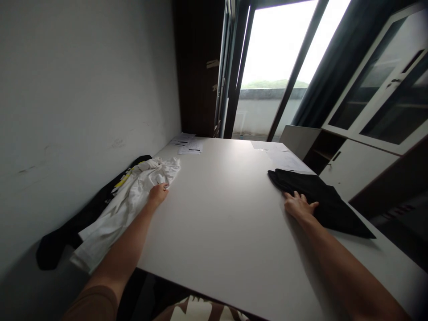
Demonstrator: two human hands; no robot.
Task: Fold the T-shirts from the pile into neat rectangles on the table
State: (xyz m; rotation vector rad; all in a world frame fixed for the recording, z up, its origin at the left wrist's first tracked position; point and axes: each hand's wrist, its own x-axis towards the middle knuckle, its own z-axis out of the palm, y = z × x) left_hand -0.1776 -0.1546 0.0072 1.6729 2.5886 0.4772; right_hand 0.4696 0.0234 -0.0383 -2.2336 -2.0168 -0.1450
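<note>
On the left side of the white table (214, 214), a crumpled white garment (133, 196) lies with its lower end hanging past the near edge. My left hand (158, 194) is closed on the right edge of that garment. Under and beside it, against the wall, is a dark garment (90, 209) with a bit of yellow cloth (124, 179) showing. To the right, a folded black garment (329, 200) rests flat near the table's right edge. My right hand (298, 206) lies on its left edge with the fingers spread.
Papers (190, 146) lie at the far left corner, and more sheets (282, 157) at the far right. A grey wall (93, 89) borders the table on the left. A white cabinet (361, 165) stands beyond the right edge, and a glass door (274, 58) is behind.
</note>
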